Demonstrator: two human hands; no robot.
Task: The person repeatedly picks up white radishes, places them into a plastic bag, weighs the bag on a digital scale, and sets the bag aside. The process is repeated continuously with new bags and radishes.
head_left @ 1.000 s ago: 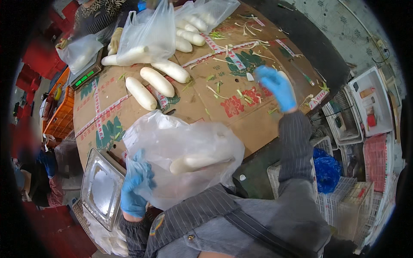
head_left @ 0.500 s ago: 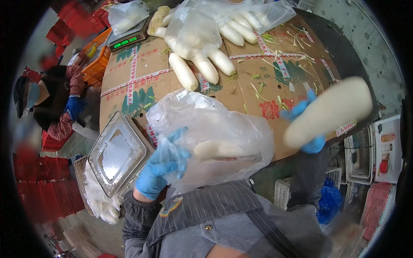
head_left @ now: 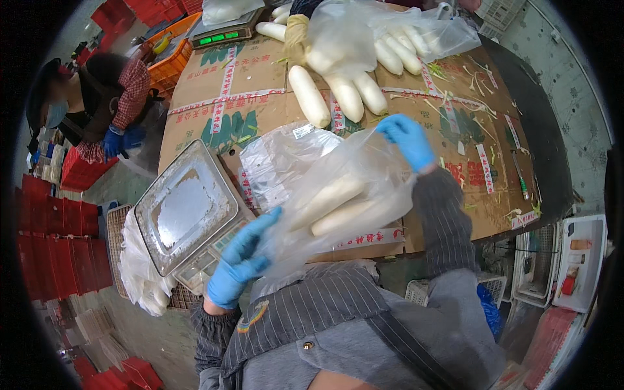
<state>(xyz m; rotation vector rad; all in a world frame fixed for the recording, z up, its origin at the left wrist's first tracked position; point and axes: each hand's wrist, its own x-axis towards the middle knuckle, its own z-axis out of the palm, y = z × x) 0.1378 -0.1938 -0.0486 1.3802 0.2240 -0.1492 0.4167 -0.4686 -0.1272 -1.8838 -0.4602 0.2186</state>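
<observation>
A clear plastic bag (head_left: 390,188) lies in front of me with two white radishes (head_left: 335,196) inside, side by side and slanting. My right hand (head_left: 409,140), in a blue glove, pinches the bag's far right edge and lifts it. At the bag's near left edge, my blue-gloved left hand (head_left: 242,261) grips the film between thumb and fingers. More bags (head_left: 279,159), thin and flat, lie beyond it. Several loose radishes (head_left: 309,97) rest farther up the table, some partly covered by another clear bag (head_left: 341,39).
A steel-topped scale (head_left: 185,208) stands at my left. Cardboard (head_left: 266,104) covers the table, with green scraps and a green-handled tool (head_left: 522,182) at right. A yellow-gloved hand (head_left: 298,32) works across the table; a masked co-worker (head_left: 97,104) stands left. Red crates (head_left: 65,244) are stacked beyond.
The radish my right hand held is now in the bag beside the other one. That hand has moved left onto the bag's edge. The view has shifted slightly.
</observation>
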